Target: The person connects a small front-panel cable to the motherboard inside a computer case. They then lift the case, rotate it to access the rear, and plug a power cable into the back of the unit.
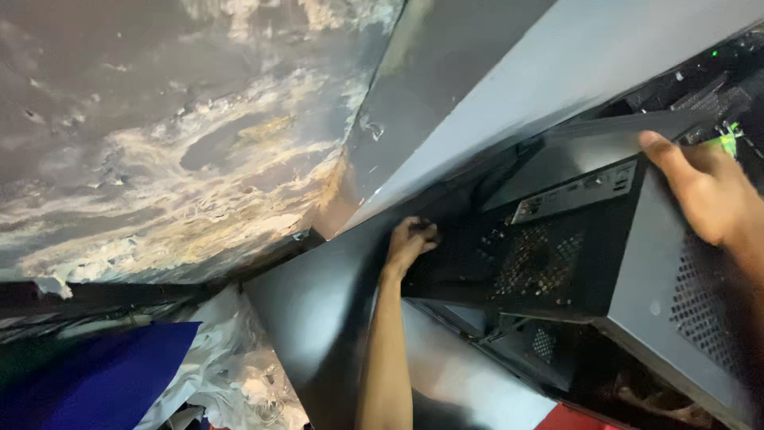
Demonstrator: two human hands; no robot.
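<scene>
Computer case (605,263) — a big grey and black metal box — sits in the right half of the frame, tipped at a slant. Its back side, with round fan holes and a shiny strip of plugs, faces the camera. The left hand (410,243) is near the middle of the frame, with its fingers curled tight on the dark left edge of the case. The right hand (700,191) is at the upper right, spread flat on the top corner of the case, with the thumb pressing down on the edge. A small green light glows just behind that hand. A stained, peeling wall (175,143) fills the upper left. A blue cloth (87,382) lies in the lower left corner, next to some crumpled white plastic (231,366). A grey board (509,87) leans across the top — just behind the case.
</scene>
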